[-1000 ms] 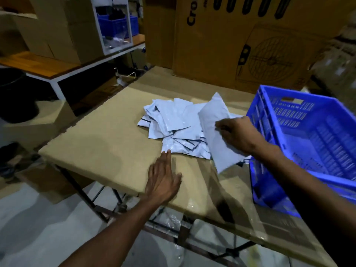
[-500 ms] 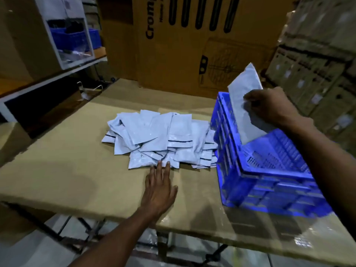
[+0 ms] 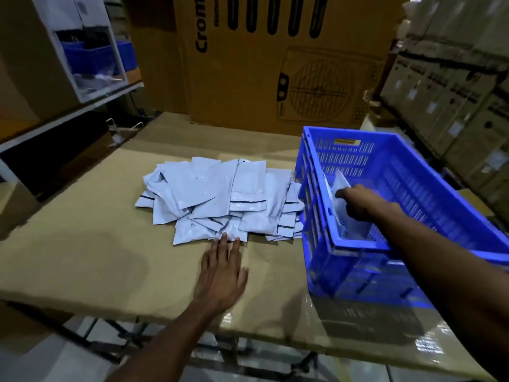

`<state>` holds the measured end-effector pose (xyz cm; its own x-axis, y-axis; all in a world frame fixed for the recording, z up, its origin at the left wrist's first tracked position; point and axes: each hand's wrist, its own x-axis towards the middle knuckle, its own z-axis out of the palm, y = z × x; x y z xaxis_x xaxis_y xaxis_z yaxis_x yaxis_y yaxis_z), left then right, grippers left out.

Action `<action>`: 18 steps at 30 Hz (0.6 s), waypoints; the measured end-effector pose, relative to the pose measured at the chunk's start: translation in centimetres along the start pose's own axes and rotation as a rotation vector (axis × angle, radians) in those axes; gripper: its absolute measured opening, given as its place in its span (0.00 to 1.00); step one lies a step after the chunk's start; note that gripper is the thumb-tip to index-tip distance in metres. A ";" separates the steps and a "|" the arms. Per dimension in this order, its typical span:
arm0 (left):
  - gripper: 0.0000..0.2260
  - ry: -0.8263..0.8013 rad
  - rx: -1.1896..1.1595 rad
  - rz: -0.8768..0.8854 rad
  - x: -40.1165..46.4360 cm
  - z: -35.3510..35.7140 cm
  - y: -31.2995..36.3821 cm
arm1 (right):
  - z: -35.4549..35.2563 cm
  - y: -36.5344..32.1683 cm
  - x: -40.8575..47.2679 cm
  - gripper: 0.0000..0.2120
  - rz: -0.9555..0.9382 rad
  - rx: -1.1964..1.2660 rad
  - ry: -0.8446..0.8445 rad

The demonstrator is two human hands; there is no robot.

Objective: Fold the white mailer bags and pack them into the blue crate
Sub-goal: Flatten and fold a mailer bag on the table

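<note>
The left hand (image 3: 222,274) lies palm down on the tabletop (image 3: 82,244), fingers straight and close together, pointing forward, thumb splayed to the right; its bare forearm runs back toward the lower left; the right hand (image 3: 359,204) reaches forward and down, arm extended from the right, fingers curled round a white mailer bag (image 3: 345,221).
</note>
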<state>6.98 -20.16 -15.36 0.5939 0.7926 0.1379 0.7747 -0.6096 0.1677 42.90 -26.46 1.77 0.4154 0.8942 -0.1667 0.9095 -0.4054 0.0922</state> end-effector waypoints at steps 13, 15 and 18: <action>0.32 0.045 -0.061 -0.033 -0.2 -0.2 -0.1 | -2.3 -2.1 -0.5 0.15 -0.155 0.280 0.602; 0.32 0.044 -0.079 -0.036 -0.3 -0.2 -0.3 | -3.5 -4.1 -0.8 0.15 -0.229 0.317 0.695; 0.30 0.041 -0.109 -0.013 -0.7 -0.2 -1.1 | -4.7 -7.3 -0.6 0.15 -0.314 0.332 0.679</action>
<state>5.68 -20.03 -15.44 0.5725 0.8011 0.1744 0.7530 -0.5979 0.2749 35.91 -23.10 5.82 0.1381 0.8522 0.5047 0.9833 -0.0571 -0.1727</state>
